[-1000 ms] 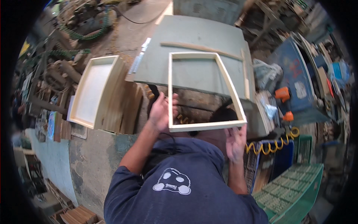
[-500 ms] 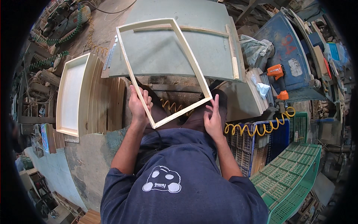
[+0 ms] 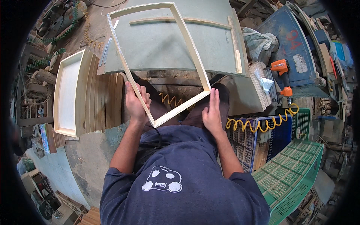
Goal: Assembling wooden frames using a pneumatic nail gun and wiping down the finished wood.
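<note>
A pale rectangular wooden frame is held tilted over my lap, its far end raised above a grey-green board. Around the near part of its left side my left hand is closed. My right hand has its fingers stretched out, touching the frame's near right corner without wrapping round it. On the board, wooden strips lie along the far part and the right edge.
Left stands a row of shallow wooden trays. Right are an orange nail gun, a yellow coiled hose, thin stacked panels, a blue metal sheet and a green plastic crate.
The frame has shifted slightly away from me and to the left. My right hand has slid along its corner, its fingers now straighter and closer together.
</note>
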Motion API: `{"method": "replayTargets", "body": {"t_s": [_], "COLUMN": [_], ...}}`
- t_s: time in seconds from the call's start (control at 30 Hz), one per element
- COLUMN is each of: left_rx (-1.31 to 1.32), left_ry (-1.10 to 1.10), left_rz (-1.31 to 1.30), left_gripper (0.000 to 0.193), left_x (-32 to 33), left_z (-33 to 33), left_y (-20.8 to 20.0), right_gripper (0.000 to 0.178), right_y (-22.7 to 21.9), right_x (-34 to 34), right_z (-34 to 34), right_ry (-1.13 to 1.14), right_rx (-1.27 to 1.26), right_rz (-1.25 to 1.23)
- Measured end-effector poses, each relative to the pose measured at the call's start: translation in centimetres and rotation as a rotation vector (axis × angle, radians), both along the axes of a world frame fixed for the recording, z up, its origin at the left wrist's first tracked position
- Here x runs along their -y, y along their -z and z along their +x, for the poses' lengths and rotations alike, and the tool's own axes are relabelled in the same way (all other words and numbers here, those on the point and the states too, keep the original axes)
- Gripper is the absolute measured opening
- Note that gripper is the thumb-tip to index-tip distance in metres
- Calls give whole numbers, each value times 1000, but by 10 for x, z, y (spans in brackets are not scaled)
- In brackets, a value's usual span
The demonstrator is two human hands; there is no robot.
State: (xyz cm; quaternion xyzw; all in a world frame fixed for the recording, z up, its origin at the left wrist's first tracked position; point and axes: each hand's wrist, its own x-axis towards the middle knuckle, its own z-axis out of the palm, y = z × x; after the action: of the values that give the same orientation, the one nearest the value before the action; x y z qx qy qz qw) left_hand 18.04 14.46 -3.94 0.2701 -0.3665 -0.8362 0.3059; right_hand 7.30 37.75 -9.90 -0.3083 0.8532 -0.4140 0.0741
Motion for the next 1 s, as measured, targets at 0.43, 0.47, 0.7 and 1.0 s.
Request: {"method": "replayTargets", "body": {"t_s": [0.43, 0.47, 0.7, 1.0], "left_rx": [6, 0, -59, -187], "left_ry": [-12, -12, -31, -118], "left_rz": [-44, -64, -100, -131], "left_gripper": [44, 44, 50, 45], "left_x": [-3, -4, -7, -15], "left_z": [-1, -1, 7, -3], "left_y": [-23, -25, -48, -67], "right_gripper": [79, 76, 79, 77], "right_y": [-6, -15, -34, -65], "right_x": [17, 17, 26, 38], "right_z": [29, 40, 24, 48], "right_ry": [-138, -218, -119, -251], "right_rx": [-188, -195, -209, -221], "right_rz": [52, 30, -119, -158]}}
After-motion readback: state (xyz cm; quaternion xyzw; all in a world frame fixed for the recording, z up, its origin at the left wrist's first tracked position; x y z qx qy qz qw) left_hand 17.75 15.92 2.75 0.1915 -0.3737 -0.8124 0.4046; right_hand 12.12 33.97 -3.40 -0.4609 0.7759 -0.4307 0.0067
